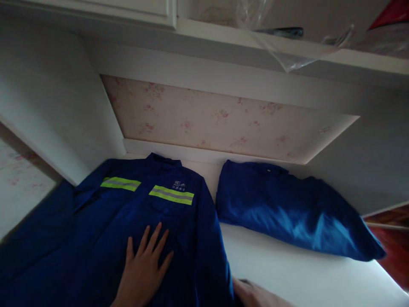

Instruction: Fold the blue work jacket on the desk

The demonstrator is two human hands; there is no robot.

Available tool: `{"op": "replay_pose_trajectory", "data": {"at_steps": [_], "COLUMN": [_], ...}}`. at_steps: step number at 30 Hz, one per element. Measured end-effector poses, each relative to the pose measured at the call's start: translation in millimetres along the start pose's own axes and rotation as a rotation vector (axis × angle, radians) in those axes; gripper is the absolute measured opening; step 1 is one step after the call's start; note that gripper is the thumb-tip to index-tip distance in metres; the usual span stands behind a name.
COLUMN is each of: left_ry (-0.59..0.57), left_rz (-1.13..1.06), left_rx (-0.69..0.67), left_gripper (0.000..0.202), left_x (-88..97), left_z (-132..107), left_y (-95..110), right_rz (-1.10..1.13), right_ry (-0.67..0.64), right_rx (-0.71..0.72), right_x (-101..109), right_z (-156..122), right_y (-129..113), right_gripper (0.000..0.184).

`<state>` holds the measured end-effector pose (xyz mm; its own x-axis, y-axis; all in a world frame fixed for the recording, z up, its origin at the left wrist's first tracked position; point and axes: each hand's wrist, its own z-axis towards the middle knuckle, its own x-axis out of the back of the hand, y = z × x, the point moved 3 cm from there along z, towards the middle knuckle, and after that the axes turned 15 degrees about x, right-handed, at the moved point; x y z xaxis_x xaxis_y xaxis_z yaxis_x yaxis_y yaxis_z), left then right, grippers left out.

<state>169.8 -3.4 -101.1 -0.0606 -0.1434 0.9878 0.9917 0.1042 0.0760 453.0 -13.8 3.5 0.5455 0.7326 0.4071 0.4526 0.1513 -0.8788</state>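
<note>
A dark blue work jacket (105,238) lies spread out, front up, with its collar toward the wall. Yellow-green and grey reflective strips (171,195) cross its chest, and small white printing sits above the right-hand strip. My left hand (143,268) rests flat on the jacket front, fingers spread. At the bottom edge, my right hand (247,294) is beside the jacket's sleeve (212,251); its fingers are hidden and blurred, so whether it grips the cloth cannot be told. Another blue garment (281,204), folded, lies to the right.
Both garments lie on a white surface (275,251). White panels (54,85) stand at both sides, with floral wallpaper (207,115) behind. Overhead, a shelf (217,36) holds clear plastic wrapping (294,59) that hangs over its edge. Something red shows at the lower right.
</note>
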Motion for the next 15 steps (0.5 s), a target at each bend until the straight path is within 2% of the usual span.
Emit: {"op": "replay_pose_trajectory", "data": {"at_steps": [1, 3, 5, 7, 8, 10, 11, 13, 15], "left_ry": [0.005, 0.009, 0.018, 0.031, 0.036, 0.039, 0.034, 0.0, -0.066], "left_rz": [0.0, -0.008, -0.022, -0.04, -0.055, -0.11, -0.15, -0.239, -0.327], "left_rx": [0.003, 0.006, 0.016, 0.04, 0.054, 0.074, 0.077, 0.067, 0.024], "left_gripper": [0.051, 0.052, 0.053, 0.052, 0.052, 0.051, 0.052, 0.055, 0.055], "left_x": [1.1, 3.6, 6.2, 7.4, 6.8, 2.9, 0.0, -5.9, -8.4], "left_z": [0.8, 2.1, 2.3, 1.0, -0.2, -3.8, -6.2, -11.9, -17.6], "left_y": [1.4, 5.3, 14.3, 31.5, 43.6, 73.1, 89.2, 119.5, 142.1], "right_rz": [-0.037, -0.113, -0.125, -0.135, -0.213, -0.557, -0.691, -0.833, -0.745], "right_ry": [0.029, 0.169, 0.366, 0.545, 0.635, 0.787, 0.791, 0.892, 1.034], "right_rx": [-0.014, -0.067, -0.143, -0.173, -0.188, -0.262, -0.309, -0.457, -0.431], "right_x": [15.2, 59.8, 119.6, 188.0, 223.4, 288.1, 312.3, 343.4, 346.2], "right_z": [-1.6, -9.1, -20.7, -33.6, -40.5, -54.6, -59.7, -70.5, -74.6], "right_y": [-14.3, -40.5, -57.2, -59.3, -54.6, -36.9, -24.4, 1.9, 22.5], "right_gripper": [0.029, 0.031, 0.036, 0.048, 0.053, 0.054, 0.055, 0.056, 0.061]}}
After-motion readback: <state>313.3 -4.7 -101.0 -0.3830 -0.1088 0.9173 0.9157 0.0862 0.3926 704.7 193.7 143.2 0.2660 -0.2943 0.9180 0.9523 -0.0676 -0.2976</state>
